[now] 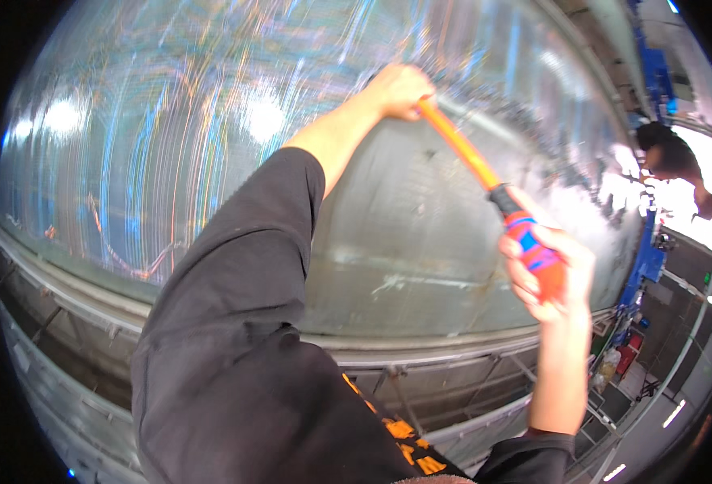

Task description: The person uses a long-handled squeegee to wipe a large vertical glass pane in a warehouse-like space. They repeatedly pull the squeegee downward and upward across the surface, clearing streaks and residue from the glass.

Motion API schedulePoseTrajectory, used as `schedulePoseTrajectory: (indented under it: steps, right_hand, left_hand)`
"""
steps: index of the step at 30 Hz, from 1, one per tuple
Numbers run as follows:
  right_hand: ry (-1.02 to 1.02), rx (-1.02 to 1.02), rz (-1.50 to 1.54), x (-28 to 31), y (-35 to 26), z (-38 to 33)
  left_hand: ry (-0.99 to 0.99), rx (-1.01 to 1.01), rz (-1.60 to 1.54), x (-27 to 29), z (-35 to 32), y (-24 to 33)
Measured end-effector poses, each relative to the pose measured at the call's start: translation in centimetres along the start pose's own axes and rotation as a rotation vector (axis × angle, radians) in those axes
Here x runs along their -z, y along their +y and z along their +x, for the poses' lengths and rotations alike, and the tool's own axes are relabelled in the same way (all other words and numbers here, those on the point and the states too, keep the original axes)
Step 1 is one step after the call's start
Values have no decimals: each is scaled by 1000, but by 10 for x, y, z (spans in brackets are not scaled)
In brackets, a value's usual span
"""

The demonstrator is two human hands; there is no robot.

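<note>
Both hands grip an orange-shafted tool against a big curved metal wall.

The left hand point(400, 90) is clenched around the far end of the orange-shafted tool point(485, 173), pressing it at the brushed metal wall point(170, 137); the right hand point(548, 270) grasps its red-and-blue handle, nearer the body. Metal rails point(66, 306) run below the wall, with a floor far beneath at right. The tool's tip is hidden inside the left fist; another person point(672, 157) at the right rim is hard to make out.

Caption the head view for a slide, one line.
Left hand and right hand grip an orange-shafted tool against a large shiny curved metal surface.
</note>
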State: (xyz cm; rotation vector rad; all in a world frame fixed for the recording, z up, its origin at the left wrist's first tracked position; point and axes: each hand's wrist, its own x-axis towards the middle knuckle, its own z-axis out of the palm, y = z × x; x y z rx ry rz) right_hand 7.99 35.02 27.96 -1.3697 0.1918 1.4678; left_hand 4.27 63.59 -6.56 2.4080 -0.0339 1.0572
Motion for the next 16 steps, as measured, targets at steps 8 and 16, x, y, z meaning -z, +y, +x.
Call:
schedulePoseTrajectory:
  steps: [8, 16]
  right_hand:
    - [-14, 156, 162, 21, 171, -85]
    - [-39, 169, 152, 70, 378, -268]
  left_hand:
    - [-267, -31, -157, 5, -42, 115]
    - [-283, 41, -128, 65, -179, 360]
